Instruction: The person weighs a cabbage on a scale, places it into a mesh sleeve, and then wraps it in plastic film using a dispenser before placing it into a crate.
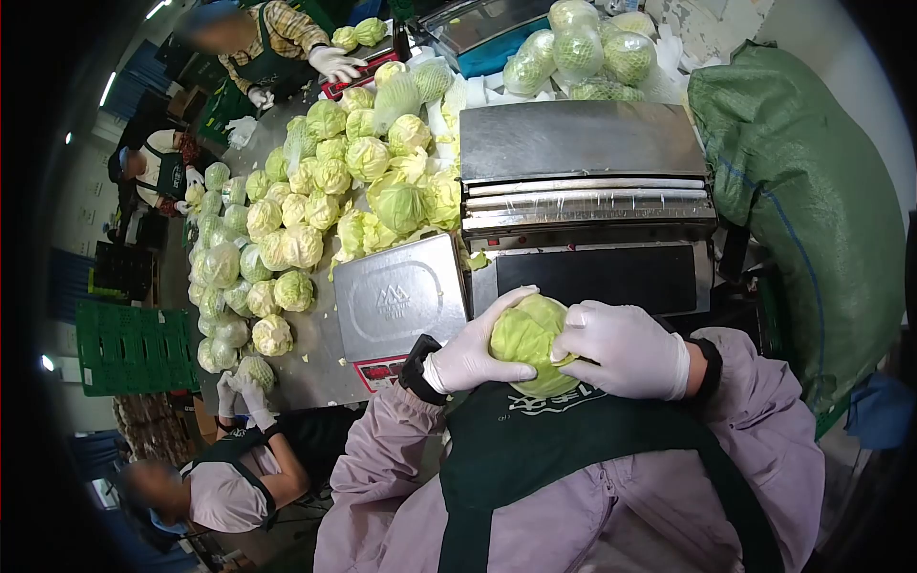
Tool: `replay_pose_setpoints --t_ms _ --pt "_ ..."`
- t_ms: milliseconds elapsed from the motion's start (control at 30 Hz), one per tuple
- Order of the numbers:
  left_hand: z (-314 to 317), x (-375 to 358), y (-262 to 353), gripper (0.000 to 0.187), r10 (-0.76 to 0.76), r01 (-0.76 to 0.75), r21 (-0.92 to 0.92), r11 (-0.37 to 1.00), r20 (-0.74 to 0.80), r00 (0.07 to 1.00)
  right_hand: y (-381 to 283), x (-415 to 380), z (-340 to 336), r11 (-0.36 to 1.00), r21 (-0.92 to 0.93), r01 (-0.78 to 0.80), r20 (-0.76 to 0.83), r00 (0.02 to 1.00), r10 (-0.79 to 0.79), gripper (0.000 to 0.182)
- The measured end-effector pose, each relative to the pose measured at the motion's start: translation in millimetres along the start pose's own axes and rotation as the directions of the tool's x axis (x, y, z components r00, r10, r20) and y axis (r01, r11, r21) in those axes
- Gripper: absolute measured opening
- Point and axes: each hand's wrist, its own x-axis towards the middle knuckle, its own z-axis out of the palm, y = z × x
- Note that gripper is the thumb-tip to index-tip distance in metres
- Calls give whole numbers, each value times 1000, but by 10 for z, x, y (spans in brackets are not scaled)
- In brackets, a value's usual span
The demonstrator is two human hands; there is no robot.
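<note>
A green cabbage (527,336) is held close in front of my apron. My gloved left hand (480,349) wraps around its left side, thumb along the lower edge. On the other side, my gloved right hand (621,349) has its fingers bent and pressed against the cabbage at a leaf edge; the fingertips are partly hidden. Just beyond my hands lies the dark plate (602,279) of a wrapping machine (583,143), with rollers and clear film across its middle. To the left of it stands a steel scale (399,291) with a bare top.
Many cabbages (301,245), some in netting or film, cover the steel table (320,349) at left. Wrapped cabbages (578,53) sit behind the machine. A large green sack (802,201) bulges at right. Several co-workers stand around the table, one handling a netted cabbage (256,371).
</note>
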Motion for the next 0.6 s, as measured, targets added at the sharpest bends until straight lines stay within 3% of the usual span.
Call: replay_pose_setpoints --t_ms 33,167,267,433,600 --pt "1 1 1 95 0 0 16 1000 1 1000 -21 -1 -4 997 -76 -25 17 999 27 9" --pt "-5 3 8 95 -8 8 18 1000 3 1000 -7 0 16 995 -48 -82 1 997 82 9" --pt "-5 3 5 95 -1 1 10 1000 2 1000 102 12 55 998 36 -50 1 999 50 10" --pt "-27 9 23 95 0 -2 71 997 30 1000 300 25 122 935 355 4 19 1000 -11 10" --pt "-48 42 -40 95 -10 8 61 998 28 1000 332 6 139 897 442 -20 -22 999 33 10"
